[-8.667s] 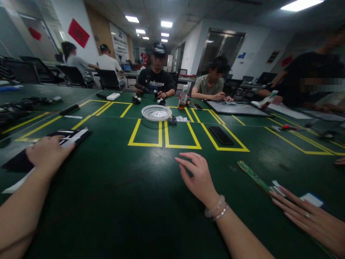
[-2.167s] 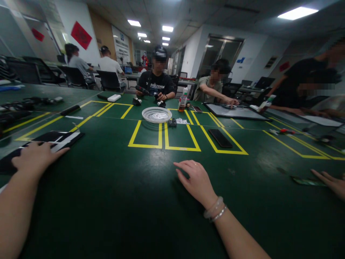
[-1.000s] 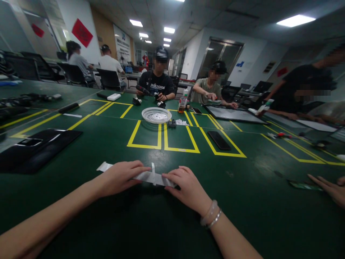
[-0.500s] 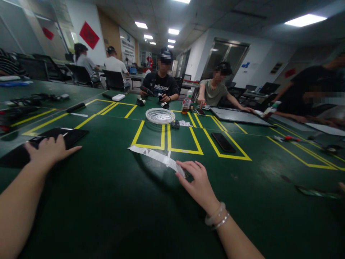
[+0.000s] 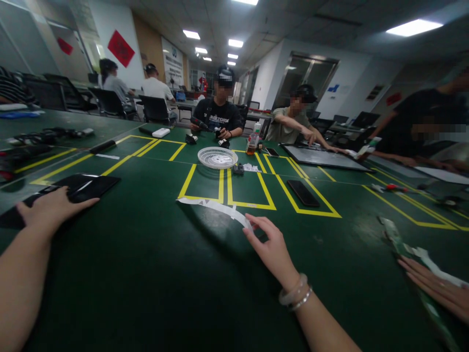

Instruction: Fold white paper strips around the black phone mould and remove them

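My right hand (image 5: 269, 247) pinches the near right end of a thin white strip (image 5: 216, 207) between thumb and fingers. The strip bows in an arc, its far left end by the yellow tape outline and a curved shadow beneath it. My left hand (image 5: 47, 212) lies with fingers spread over a flat black panel (image 5: 98, 188) on the table's left side. The hand covers part of that panel, which has a pale streak along it.
A white round basket (image 5: 217, 157) stands mid-table beside a small grey part (image 5: 238, 169). A black phone (image 5: 303, 192) lies to its right. Another person's hand (image 5: 436, 283) rests by a green strip (image 5: 392, 234) at right. People sit opposite, near a bottle (image 5: 252, 142).
My left hand has slid slightly left over the panel. The strip has tilted and shifted a little right. Another person's hand with the green strip has come in at right.
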`<action>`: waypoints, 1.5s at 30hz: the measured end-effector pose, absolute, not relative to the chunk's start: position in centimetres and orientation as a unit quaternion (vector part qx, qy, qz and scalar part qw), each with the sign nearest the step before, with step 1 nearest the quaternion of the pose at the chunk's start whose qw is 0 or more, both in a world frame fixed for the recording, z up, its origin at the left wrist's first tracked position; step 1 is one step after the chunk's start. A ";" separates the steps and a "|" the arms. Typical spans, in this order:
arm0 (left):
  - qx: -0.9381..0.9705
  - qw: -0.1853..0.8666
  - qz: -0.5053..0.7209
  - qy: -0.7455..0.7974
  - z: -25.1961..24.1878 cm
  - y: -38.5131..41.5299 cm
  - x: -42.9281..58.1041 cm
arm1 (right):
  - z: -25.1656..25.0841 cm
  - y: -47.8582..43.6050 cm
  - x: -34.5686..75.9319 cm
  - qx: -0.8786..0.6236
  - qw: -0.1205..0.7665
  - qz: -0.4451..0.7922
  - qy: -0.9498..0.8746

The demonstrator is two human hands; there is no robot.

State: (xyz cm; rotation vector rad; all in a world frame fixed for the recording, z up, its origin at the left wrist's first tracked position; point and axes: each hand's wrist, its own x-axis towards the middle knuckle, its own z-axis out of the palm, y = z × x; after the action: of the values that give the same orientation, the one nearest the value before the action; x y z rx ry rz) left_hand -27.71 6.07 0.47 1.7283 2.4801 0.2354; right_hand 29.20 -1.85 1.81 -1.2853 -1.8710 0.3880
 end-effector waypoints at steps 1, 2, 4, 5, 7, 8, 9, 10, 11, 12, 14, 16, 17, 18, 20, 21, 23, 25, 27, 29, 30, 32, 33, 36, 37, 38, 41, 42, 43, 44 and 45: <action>0.525 0.044 0.050 0.849 0.8 6.0 -27.3 | 1.8 -1.7 29.2 -0.507 0.426 0.168 -0.730; 0.491 0.035 0.021 0.870 1.1 6.0 -26.8 | 1.7 -1.6 29.3 -0.506 0.446 0.182 -0.715; 0.492 0.026 -0.008 0.870 1.8 6.2 -25.7 | 1.7 -1.3 29.4 -0.509 0.483 0.216 -0.679; 0.514 0.020 -0.008 0.857 2.1 6.4 -25.0 | 1.7 -1.3 29.4 -0.513 0.499 0.237 -0.656; 0.572 0.002 0.004 0.820 2.5 6.9 -23.2 | 1.7 -1.1 29.5 -0.524 0.526 0.285 -0.607; 0.605 -0.009 0.016 0.796 2.6 7.2 -22.2 | 1.8 -1.1 29.6 -0.529 0.537 0.308 -0.580; 0.641 -0.018 0.027 0.767 2.7 7.4 -20.9 | 1.8 -1.1 29.6 -0.533 0.549 0.329 -0.554; 0.682 -0.023 0.037 0.730 2.7 7.5 -19.5 | 1.9 -1.1 29.7 -0.535 0.559 0.349 -0.528; 0.728 -0.024 0.048 0.684 2.8 7.4 -17.9 | 1.9 -1.1 29.7 -0.535 0.569 0.367 -0.505; 0.773 -0.018 0.058 0.631 2.9 7.3 -16.2 | 2.0 -1.1 29.8 -0.533 0.579 0.383 -0.484; 0.847 0.004 0.075 0.527 3.0 6.5 -12.6 | 2.1 -1.0 29.9 -0.525 0.592 0.417 -0.447; 0.891 0.027 0.085 0.445 3.2 5.2 -9.1 | 2.2 -1.0 29.9 -0.516 0.604 0.446 -0.413; 0.904 0.036 0.088 0.416 3.3 4.5 -7.5 | 2.2 -1.0 29.9 -0.512 0.610 0.455 -0.398; 0.915 0.045 0.091 0.391 3.4 3.8 -6.1 | 2.3 -0.9 29.9 -0.510 0.616 0.460 -0.385; 0.930 0.064 0.096 0.350 3.4 2.4 -3.9 | 2.3 -0.9 29.9 -0.508 0.630 0.461 -0.363; 0.934 0.072 0.101 0.334 3.3 1.9 -3.1 | 2.4 -0.9 29.9 -0.506 0.637 0.460 -0.356; 0.940 0.086 0.112 0.311 2.9 1.1 -1.9 | 2.4 -0.8 29.9 -0.498 0.653 0.454 -0.345; 0.943 0.099 0.122 0.295 2.5 0.7 -1.1 | 2.4 -0.8 30.0 -0.489 0.666 0.450 -0.340; 0.943 0.109 0.131 0.286 1.9 0.6 -0.5 | 2.3 -0.8 30.1 -0.483 0.668 0.445 -0.350; 0.942 0.115 0.137 0.284 1.4 0.7 -0.1 | 2.1 -0.9 30.0 -0.476 0.660 0.438 -0.382; 0.941 0.116 0.139 0.285 1.2 0.7 0.1 | 2.0 -0.9 30.0 -0.472 0.653 0.432 -0.405; 0.940 0.113 0.143 0.290 0.9 0.9 0.3 | 1.9 -1.0 29.8 -0.468 0.633 0.419 -0.453; 0.939 0.111 0.144 0.291 0.7 1.0 0.4 | 1.9 -1.0 29.7 -0.468 0.619 0.412 -0.477; 0.941 0.100 0.143 0.289 0.5 1.1 0.4 | 2.1 -1.3 29.4 -0.473 0.551 0.388 -0.568; 0.943 0.093 0.144 0.287 0.4 1.0 0.4 | 2.2 -1.4 29.3 -0.472 0.519 0.374 -0.606; 0.945 0.083 0.145 0.282 0.4 0.9 0.4 | 2.3 -1.5 29.3 -0.468 0.486 0.358 -0.645; 0.956 0.043 0.156 0.243 0.4 0.1 0.4 | 2.3 -1.8 29.0 -0.447 0.398 0.307 -0.740; 0.961 0.028 0.164 0.222 0.5 -0.2 0.4 | 2.2 -1.9 29.0 -0.441 0.370 0.289 -0.765; 0.964 0.013 0.174 0.201 0.6 -0.6 0.4 | 2.1 -2.1 28.9 -0.437 0.338 0.269 -0.789; 0.966 -0.004 0.186 0.181 0.7 -0.9 0.4 | 2.0 -2.2 28.9 -0.436 0.304 0.245 -0.811; 0.965 -0.024 0.201 0.164 0.8 -1.1 0.4 | 1.9 -2.3 28.9 -0.436 0.267 0.220 -0.831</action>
State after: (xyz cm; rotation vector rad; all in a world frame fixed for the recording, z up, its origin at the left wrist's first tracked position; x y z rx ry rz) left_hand 0.38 -1.15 0.78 3.0790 0.5245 0.6422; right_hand 28.87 -2.27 1.93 -1.1760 -2.2435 0.5928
